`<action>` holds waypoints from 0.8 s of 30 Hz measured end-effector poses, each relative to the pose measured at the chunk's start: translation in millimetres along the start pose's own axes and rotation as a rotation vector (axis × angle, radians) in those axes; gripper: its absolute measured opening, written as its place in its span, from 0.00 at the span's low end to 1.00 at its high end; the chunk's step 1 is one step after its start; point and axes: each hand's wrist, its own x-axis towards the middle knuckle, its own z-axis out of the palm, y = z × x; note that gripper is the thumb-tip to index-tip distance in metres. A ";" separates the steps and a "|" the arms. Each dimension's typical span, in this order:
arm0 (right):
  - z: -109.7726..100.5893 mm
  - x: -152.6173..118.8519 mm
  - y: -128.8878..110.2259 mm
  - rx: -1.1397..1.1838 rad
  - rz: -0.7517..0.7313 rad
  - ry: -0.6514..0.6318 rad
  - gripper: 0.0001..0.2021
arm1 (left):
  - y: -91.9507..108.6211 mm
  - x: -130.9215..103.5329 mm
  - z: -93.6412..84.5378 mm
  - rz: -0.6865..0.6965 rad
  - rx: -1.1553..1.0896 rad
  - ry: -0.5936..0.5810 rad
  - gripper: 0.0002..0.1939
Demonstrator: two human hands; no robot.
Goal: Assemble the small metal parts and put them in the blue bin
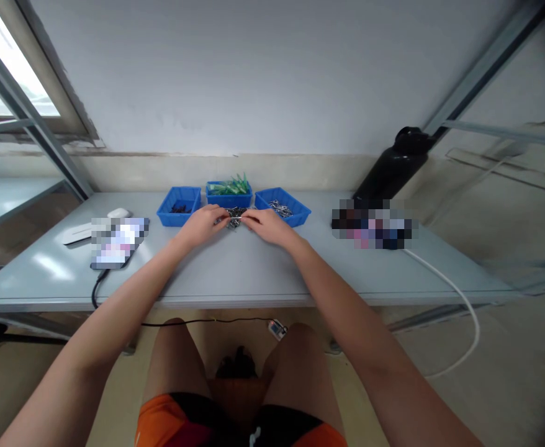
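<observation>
My left hand [203, 223] and my right hand [269, 225] meet over the middle of the table, fingers pinched on the two ends of a thin, light metal piece [236, 217]. Behind and under it lies a pile of small dark and silvery parts [235, 211]. Around the pile stand three blue bins: the left bin [164, 214] holds dark small pieces, the back bin [228, 201] holds green pieces, and the right bin [301, 216] holds silvery metal pieces. What the fingertips cover is hidden.
On the left of the table [235, 273] lie a phone [118, 245] with a black cable, a white case [118, 213] and a flat white item [77, 233]. A black bottle [391, 164] and a blurred object [372, 226] with a white cable are at the right.
</observation>
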 end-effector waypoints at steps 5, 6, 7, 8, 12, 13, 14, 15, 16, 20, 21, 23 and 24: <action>-1.3 0.4 1.1 -0.009 0.020 0.014 0.14 | -0.7 -1.6 -0.2 -0.023 0.030 0.011 0.11; -1.5 0.4 1.4 -0.013 0.023 0.020 0.14 | -0.4 -1.8 -0.2 -0.020 0.031 0.010 0.11; -1.5 0.3 1.6 -0.017 0.025 0.023 0.14 | 0.1 -1.9 -0.4 -0.019 0.031 0.012 0.11; -1.5 0.2 1.8 -0.023 0.025 0.025 0.14 | 0.7 -2.0 -0.6 -0.017 0.030 0.015 0.10; 0.1 -0.6 1.2 -0.044 0.013 -0.002 0.13 | 3.6 -1.9 -1.5 -0.008 0.028 0.047 0.10; 0.8 -0.8 0.6 -0.046 0.011 -0.018 0.13 | 4.4 -1.9 -1.8 -0.001 0.029 0.059 0.11; 1.4 -0.9 0.0 -0.048 0.007 -0.036 0.13 | 5.2 -2.0 -2.0 0.007 0.031 0.068 0.11; 2.0 -1.0 -0.6 -0.047 0.005 -0.053 0.12 | 6.0 -2.1 -2.2 0.015 0.031 0.075 0.11; 2.5 -1.1 -1.1 -0.046 0.004 -0.064 0.12 | 6.7 -2.2 -2.5 0.022 0.031 0.080 0.12; 2.4 -1.1 -1.7 -0.038 0.010 -0.047 0.12 | 7.9 -2.9 -3.4 0.033 0.029 0.101 0.12; 1.9 -1.1 -1.4 -0.038 0.012 -0.031 0.12 | 7.9 -3.0 -3.6 0.028 0.029 0.107 0.12; 0.9 -0.8 -0.7 -0.038 0.006 0.005 0.12 | 8.0 -3.2 -4.1 0.014 0.027 0.113 0.12; 0.5 -0.7 -0.4 -0.039 0.003 0.021 0.12 | 8.1 -3.3 -4.4 0.007 0.024 0.111 0.12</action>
